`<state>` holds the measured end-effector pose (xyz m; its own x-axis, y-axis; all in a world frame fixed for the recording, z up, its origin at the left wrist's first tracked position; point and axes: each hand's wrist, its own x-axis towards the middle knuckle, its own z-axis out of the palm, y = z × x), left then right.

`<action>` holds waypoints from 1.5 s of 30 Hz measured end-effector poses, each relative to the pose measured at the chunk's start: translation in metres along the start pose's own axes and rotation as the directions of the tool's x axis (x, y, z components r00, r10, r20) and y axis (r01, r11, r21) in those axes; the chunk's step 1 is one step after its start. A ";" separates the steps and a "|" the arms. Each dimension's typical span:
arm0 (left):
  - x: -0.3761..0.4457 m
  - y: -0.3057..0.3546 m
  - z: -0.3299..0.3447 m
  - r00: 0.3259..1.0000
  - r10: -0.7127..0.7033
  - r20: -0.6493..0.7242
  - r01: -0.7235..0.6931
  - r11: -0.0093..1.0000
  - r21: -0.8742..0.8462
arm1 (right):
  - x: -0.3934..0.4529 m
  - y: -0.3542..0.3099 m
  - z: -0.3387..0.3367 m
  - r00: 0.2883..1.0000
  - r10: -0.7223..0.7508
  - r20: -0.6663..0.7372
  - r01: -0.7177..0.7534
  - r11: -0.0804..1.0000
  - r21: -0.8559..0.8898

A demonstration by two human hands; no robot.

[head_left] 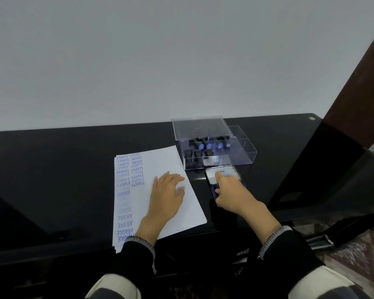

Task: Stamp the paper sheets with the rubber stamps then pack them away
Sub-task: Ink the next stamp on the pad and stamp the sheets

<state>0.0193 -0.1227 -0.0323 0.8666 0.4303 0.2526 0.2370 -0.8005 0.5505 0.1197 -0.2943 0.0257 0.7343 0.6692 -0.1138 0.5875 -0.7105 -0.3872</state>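
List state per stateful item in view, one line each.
Clear box: open, lid raised at back.
Stamps: inside box.
Ink pad: lid shut or nearly, under right hand.
Paper sheets: flat, left edge stamped.
Left hand: flat on sheets.
Right hand: grips ink pad.

Bare table (63,180) lies left of the paper sheets (171,160); the clear box (242,152) blocks the right rear.

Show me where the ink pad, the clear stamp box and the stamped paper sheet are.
ink pad (227,172): head view, on its silver lid.
clear stamp box (244,157): head view, on its front right wall.
stamped paper sheet (160,160): head view, on the blank upper part.
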 end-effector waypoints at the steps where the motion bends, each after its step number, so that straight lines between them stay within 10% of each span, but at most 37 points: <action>1: -0.002 -0.004 -0.002 0.999 -0.032 -0.018 0.033 0.999 0.019 | -0.001 -0.003 0.003 1.000 -0.013 -0.011 0.012 0.999 -0.053; 11: -0.018 -0.012 0.000 0.994 -0.111 0.010 0.109 0.984 0.144 | -0.004 0.007 0.001 0.991 0.100 -0.091 -0.080 0.976 0.204; 19: -0.020 -0.013 0.002 0.994 -0.109 0.006 0.107 0.984 0.139 | -0.007 -0.015 0.012 0.992 0.010 -0.129 -0.026 0.992 -0.122; 34: -0.019 -0.013 0.000 0.993 -0.113 -0.016 0.115 0.986 0.121 | 0.003 0.015 0.002 0.969 0.172 -0.175 -0.098 0.925 0.367; 45: -0.018 -0.013 0.001 0.994 -0.110 -0.021 0.112 0.987 0.114 | 0.009 0.007 0.016 0.934 0.072 -0.349 -0.070 0.997 0.018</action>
<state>0.0006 -0.1201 -0.0450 0.8259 0.5244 0.2071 0.3807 -0.7896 0.4813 0.1251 -0.2902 0.0071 0.8468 0.4987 0.1850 0.5288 -0.7516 -0.3943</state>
